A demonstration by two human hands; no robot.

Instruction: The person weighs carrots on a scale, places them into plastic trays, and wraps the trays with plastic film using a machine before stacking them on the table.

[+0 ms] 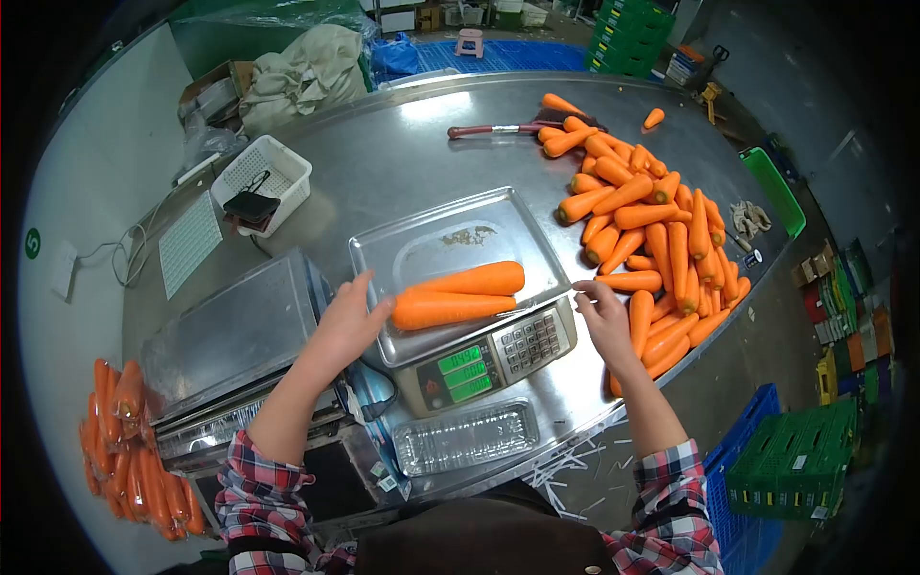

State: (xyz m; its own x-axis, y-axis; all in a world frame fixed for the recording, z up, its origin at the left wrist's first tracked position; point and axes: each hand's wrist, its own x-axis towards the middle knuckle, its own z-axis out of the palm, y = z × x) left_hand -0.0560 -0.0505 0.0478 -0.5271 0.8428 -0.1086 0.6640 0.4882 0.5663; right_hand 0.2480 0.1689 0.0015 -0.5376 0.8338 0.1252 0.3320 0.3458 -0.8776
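Two carrots (455, 309) lie side by side in the metal pan (436, 218) of a digital scale (487, 359), whose display glows green. At the left rim of the pan is my left hand (347, 324), fingers apart, with its thumb close to the thick end of the nearer carrot; whether it touches cannot be made out. My right hand (606, 318) hovers by the pan's right corner, fingers loosely bent and apart, holding nothing. Just beyond it spreads a large pile of loose carrots (632, 216). A clear plastic tray (467, 439) sits in front of the scale.
A wrapping machine (235, 335) stands at left, with bagged carrots (144, 470) beside it. A white basket (289, 165) holds a dark wallet. A red-handled brush (489, 129) lies at the back. Green crates (795, 460) stand on the floor at right.
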